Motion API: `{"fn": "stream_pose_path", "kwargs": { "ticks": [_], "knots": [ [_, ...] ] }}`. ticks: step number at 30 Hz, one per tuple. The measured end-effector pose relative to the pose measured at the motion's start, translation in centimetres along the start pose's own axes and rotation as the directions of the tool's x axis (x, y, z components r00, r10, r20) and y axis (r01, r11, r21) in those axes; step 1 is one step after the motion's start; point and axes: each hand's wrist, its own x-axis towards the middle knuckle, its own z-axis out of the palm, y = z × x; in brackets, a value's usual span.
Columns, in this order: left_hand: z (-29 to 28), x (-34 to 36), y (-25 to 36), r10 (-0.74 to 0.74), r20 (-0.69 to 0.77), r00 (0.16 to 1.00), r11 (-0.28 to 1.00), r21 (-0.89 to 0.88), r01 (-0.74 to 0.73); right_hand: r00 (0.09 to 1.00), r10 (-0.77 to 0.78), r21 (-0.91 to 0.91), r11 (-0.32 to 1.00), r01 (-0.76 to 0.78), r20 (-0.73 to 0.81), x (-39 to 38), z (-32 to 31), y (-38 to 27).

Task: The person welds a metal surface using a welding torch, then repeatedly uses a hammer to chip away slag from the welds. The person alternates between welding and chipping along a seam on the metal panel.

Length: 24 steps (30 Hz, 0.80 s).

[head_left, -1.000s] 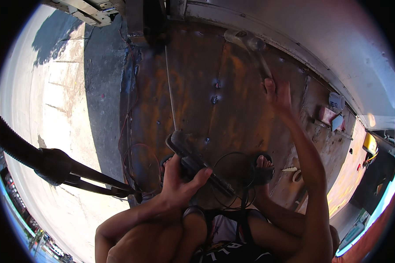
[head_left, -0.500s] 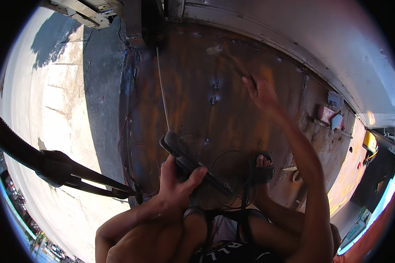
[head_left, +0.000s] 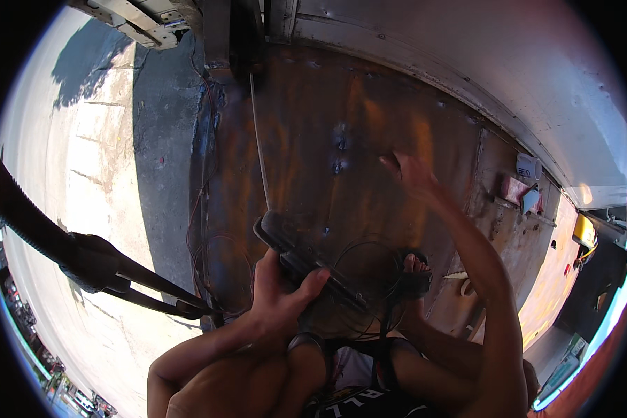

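Note:
My left hand (head_left: 282, 289) is wrapped round a dark electrode holder (head_left: 303, 254) in front of my lap. A long thin welding rod (head_left: 258, 136) sticks out from its tip, running away from me to the base of a dark post. Over the right part of the rusty steel plate, my right hand (head_left: 412, 174) is closed and stretched forward. The hammer-like tool in it barely shows now, lost against the dark plate and blurred. Small weld marks (head_left: 338, 166) lie in a line on the plate, left of that hand.
A white sheet wall (head_left: 467, 56) closes off the far right. By it stand a white cup (head_left: 528, 166) and a red box (head_left: 512, 189). Black tubing (head_left: 94, 261) crosses at left, beside sunlit concrete. Thin cables (head_left: 209, 139) follow the plate's left edge. My foot (head_left: 415, 279) rests on the plate.
My right hand has come down toward me, and the pale-ended, long-handled tool seen in it no longer stands out. The left hand, holder and rod have barely moved.

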Motion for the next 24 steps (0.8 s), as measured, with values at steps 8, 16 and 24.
{"fn": "stream_pose_path", "kwargs": {
  "ticks": [8,16,24],
  "knots": [
    [-0.7,-0.9,-0.5,-0.099,-0.013,0.995,0.994,0.049,0.100,0.994,0.003,0.240,0.970,0.024,-0.114,-2.3,-4.8,-5.7],
    [0.1,-0.2,-0.7,-0.075,0.030,0.997,0.997,0.001,0.075,0.989,-0.087,0.178,0.978,0.108,-0.120,-3.9,-1.0,-1.2],
    [-0.6,-0.7,-1.8,-0.172,0.081,0.982,0.971,0.183,0.155,0.936,0.313,0.222,0.936,-0.275,-0.163,-4.1,0.0,-0.7]
  ]
}}
